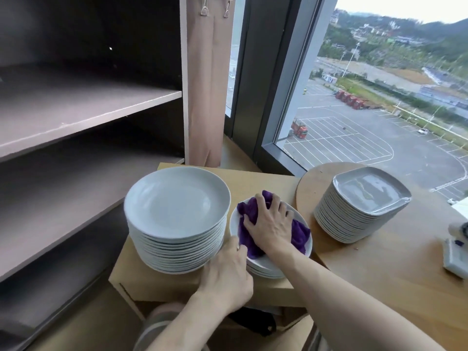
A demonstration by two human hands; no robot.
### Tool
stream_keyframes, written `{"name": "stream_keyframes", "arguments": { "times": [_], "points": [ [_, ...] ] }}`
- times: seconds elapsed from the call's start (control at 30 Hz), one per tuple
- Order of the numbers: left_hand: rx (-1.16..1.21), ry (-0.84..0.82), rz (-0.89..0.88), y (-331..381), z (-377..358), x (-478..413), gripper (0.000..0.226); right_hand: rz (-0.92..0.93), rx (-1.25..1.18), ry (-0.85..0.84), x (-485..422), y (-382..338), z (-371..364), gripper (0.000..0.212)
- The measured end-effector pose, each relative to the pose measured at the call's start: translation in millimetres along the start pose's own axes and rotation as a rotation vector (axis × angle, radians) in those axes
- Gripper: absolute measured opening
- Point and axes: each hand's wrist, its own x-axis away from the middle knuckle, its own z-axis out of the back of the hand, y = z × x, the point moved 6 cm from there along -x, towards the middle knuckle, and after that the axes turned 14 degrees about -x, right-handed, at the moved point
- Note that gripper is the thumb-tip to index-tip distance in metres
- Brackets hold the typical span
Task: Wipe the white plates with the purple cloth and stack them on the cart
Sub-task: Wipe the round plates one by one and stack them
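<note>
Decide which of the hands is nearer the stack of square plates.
Right. The right hand presses the purple cloth just left of the square plates; the left hand grips the rim of the round plate farther left.

1. On my left I see a dark grey shelf unit (88, 107) with two boards in view.
2. Just beside its right edge hangs a beige curtain (205, 97), held at the top by two metal clips (204, 8).
3. Behind the curtain is a large window (379, 97) in a dark frame.
4. Through the glass I see a car park (354, 138) with white lines, a red truck (299, 129) and green hills (405, 34) beyond.
5. On my right stands a round wooden table (379, 269). At its far right lies a white thing (455, 254), too blurred for me to name.
</note>
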Motion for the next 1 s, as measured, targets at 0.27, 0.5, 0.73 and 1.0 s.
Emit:
{"name": "stream_keyframes", "arguments": {
  "times": [0.27,0.5,0.73,1.0],
  "points": [
    [-0.041,0.012,-0.026,-0.7,-0.4,1.7,0.023,0.102,0.199,-0.047,-11.1,15.4,11.1,0.036],
    [-0.065,-0.047,0.0,-1.6,4.0,3.4,0.027,0.191,0.337,-0.241,2.7,45.2,36.4,0.039],
    [-0.008,-0.086,0.011,-2.6,1.4,3.0,0.042,0.176,0.265,-0.458,31.4,58.6,48.6,0.047],
    [0.24,-0.131,0.026,-14.2,-4.1,-5.6,0.055,0.105,-0.043,-0.595,47.7,47.9,47.8,0.045]
  ]
}}
